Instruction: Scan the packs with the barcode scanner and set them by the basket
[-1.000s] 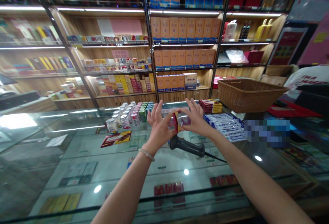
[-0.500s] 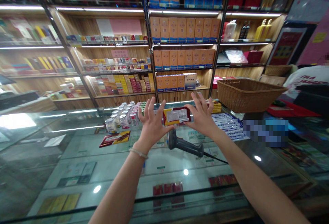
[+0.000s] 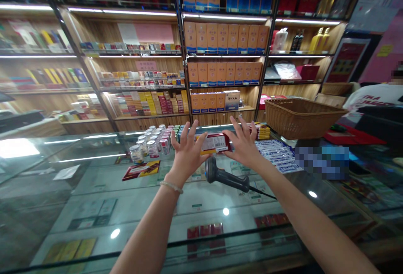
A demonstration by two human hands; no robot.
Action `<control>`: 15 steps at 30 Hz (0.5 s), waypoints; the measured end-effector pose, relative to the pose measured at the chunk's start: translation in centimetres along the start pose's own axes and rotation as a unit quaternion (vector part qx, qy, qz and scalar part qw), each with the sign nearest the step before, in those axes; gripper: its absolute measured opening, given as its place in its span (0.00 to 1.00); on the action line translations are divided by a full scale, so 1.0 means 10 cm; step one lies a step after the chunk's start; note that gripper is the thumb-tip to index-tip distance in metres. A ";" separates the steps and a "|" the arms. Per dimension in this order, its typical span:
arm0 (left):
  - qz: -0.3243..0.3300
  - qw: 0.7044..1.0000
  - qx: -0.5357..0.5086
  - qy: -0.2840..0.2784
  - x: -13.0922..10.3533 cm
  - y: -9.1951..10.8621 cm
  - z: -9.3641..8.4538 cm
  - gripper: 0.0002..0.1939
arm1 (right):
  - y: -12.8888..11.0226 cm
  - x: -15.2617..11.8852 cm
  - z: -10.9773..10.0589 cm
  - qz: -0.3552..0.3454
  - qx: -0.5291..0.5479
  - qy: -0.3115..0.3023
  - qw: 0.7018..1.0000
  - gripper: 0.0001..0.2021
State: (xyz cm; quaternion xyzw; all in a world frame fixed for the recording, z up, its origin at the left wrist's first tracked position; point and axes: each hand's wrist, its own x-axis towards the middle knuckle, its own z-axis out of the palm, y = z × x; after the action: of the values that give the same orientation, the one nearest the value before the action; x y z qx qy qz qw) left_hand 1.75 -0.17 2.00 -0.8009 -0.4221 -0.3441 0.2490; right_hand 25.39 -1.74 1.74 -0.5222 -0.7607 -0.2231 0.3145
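Note:
A dark red and yellow chocolate bar [image 3: 215,142] is held up by its two ends, its barcode side facing me. My left hand [image 3: 188,148] pinches the left end between thumb and finger, the other fingers spread upward. On the opposite end my right hand [image 3: 243,140] grips in the same way. Just below the bar, a dark grey barcode scanner [image 3: 228,177] lies on the glass counter [image 3: 147,211], its cable running right. Left of my left wrist lies another red and yellow chocolate bar [image 3: 141,170].
Several small cans [image 3: 153,146] stand behind my left hand. Blue-and-white sticks [image 3: 277,155] and yellow packs [image 3: 262,130] lie to the right, near a wicker basket [image 3: 304,118]. Stocked shelves [image 3: 225,58] fill the back. A person in a white shirt [image 3: 374,97] is at far right.
The chocolate bar has shifted slightly left between my hands, and my right hand has moved a little left with it. The scanner and the other bar stay in place.

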 end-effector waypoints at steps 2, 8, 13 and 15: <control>-0.009 1.000 -0.005 0.007 0.00 -0.01 0.00 0.32 | -0.02 0.03 0.00 -0.003 -0.004 -0.006 1.000 0.31; -0.045 0.998 -0.021 0.028 -0.03 -0.08 0.03 0.31 | -0.17 0.00 0.07 0.036 0.002 -0.017 0.999 0.45; -0.068 0.997 -0.009 0.019 -0.06 -0.14 0.04 0.33 | -0.38 -0.27 0.17 0.092 0.005 -0.078 0.993 0.48; -0.074 0.997 -0.008 0.012 -0.07 -0.16 0.05 0.34 | -0.46 -0.40 0.19 0.106 0.011 -0.143 0.984 0.51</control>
State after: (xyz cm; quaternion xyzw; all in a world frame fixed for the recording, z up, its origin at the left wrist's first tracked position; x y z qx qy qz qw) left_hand 0.31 0.66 1.35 -0.7651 -0.4743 -0.3747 0.2220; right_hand 21.67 -4.76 -2.52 -0.6229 -0.7407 -0.1031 0.2296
